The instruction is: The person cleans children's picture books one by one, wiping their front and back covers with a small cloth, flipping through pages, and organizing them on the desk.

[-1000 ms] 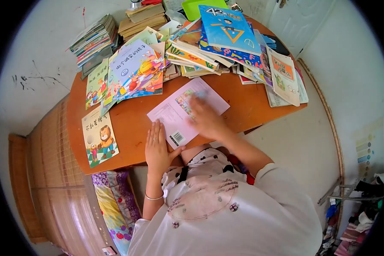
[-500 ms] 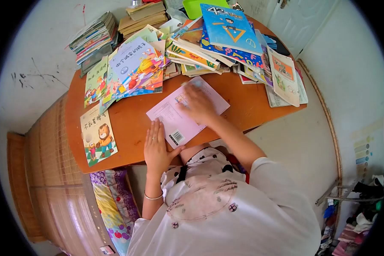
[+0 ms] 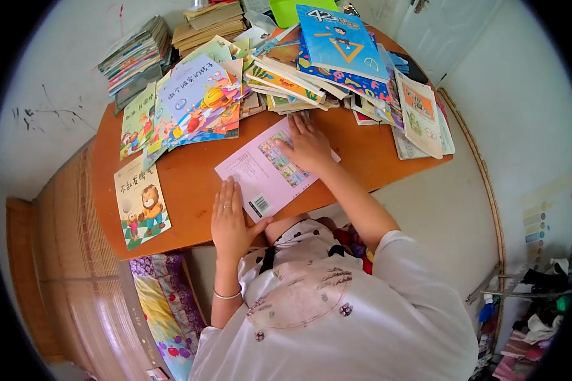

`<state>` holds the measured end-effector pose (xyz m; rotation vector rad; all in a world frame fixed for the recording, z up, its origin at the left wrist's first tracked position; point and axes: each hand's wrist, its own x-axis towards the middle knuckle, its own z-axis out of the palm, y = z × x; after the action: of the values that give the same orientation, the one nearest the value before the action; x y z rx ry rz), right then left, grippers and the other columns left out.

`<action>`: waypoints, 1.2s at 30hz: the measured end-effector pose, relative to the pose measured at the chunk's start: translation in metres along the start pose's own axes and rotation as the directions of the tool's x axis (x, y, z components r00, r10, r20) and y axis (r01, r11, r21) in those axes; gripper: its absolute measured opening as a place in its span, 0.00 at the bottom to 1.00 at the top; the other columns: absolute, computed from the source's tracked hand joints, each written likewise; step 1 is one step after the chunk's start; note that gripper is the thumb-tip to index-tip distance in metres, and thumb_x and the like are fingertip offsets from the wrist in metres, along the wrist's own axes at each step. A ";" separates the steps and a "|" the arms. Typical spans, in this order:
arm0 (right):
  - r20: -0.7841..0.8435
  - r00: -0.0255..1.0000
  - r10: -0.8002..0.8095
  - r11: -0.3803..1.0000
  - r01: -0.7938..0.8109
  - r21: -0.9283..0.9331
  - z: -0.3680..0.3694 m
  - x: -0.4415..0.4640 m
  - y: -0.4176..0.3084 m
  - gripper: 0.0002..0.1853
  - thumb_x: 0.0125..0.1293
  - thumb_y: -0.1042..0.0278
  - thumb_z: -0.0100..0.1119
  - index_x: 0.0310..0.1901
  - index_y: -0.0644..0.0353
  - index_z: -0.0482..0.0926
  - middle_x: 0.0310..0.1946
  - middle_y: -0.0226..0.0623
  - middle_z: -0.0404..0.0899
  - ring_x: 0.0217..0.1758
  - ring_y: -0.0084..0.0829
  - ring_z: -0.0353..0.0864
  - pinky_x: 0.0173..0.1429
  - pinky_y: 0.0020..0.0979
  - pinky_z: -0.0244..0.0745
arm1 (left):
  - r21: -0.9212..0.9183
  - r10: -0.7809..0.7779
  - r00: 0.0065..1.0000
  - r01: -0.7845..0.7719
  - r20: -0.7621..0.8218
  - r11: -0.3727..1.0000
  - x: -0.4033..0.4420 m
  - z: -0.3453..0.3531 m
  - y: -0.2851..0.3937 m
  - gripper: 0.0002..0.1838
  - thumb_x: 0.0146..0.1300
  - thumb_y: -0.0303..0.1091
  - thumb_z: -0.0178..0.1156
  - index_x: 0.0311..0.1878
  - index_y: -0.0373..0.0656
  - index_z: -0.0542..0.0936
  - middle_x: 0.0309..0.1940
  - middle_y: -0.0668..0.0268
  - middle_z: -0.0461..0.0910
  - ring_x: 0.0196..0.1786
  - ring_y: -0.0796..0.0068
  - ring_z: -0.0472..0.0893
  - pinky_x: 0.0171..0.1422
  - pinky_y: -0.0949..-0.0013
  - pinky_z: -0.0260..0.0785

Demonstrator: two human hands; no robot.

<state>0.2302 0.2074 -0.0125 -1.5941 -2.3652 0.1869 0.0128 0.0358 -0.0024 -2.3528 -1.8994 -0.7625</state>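
A pink, rectangular paper book (image 3: 245, 171) lies flat, barcode side up, on the near part of the orange-brown wooden table (image 3: 190, 181). The left hand (image 3: 230, 222) rests along its left edge—fingers close together, thumb apart, clamped on nothing. The right hand (image 3: 308, 149) lies palm down over its far corner, fingers slightly spread and likewise unclenched. Left of them lies a cream booklet with a printed lion (image 3: 143, 203); at the far right, a bright blue book (image 3: 343, 41) tops a pile.

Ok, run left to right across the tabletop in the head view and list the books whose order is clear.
Lion-cover book → pink booklet → pale book with orange panel.
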 end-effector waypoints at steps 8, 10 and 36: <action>-0.129 0.888 -0.441 0.858 0.459 0.232 0.024 -0.077 -0.096 0.41 0.71 0.41 0.51 0.69 0.73 0.64 0.74 0.54 0.59 0.77 0.49 0.59 0.80 0.44 0.52 | -0.002 0.027 1.000 -0.027 0.015 1.000 -0.003 0.001 -0.005 0.53 0.49 0.59 0.73 0.70 0.31 0.67 0.74 0.49 0.64 0.76 0.53 0.63 0.78 0.50 0.56; -0.074 0.919 -0.388 0.891 0.394 0.223 0.011 -0.074 -0.074 0.40 0.70 0.41 0.52 0.69 0.72 0.65 0.73 0.55 0.61 0.76 0.49 0.60 0.79 0.44 0.53 | -0.021 0.006 1.000 -0.006 -0.001 1.000 -0.003 -0.001 -0.001 0.52 0.49 0.58 0.73 0.70 0.31 0.66 0.74 0.49 0.64 0.76 0.54 0.63 0.78 0.50 0.56; -0.133 0.991 0.001 0.981 0.025 0.194 -0.009 -0.105 -0.021 0.38 0.69 0.42 0.56 0.67 0.70 0.68 0.72 0.53 0.63 0.75 0.49 0.62 0.76 0.46 0.59 | -0.049 -0.015 1.000 0.015 -0.001 0.999 -0.001 -0.001 0.002 0.51 0.49 0.54 0.74 0.71 0.33 0.66 0.74 0.49 0.63 0.76 0.52 0.63 0.78 0.50 0.56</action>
<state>0.2507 0.1022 -0.0146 -1.4541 -2.1817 0.2922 0.0140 0.0341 -0.0018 -2.3680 -1.9212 -0.8212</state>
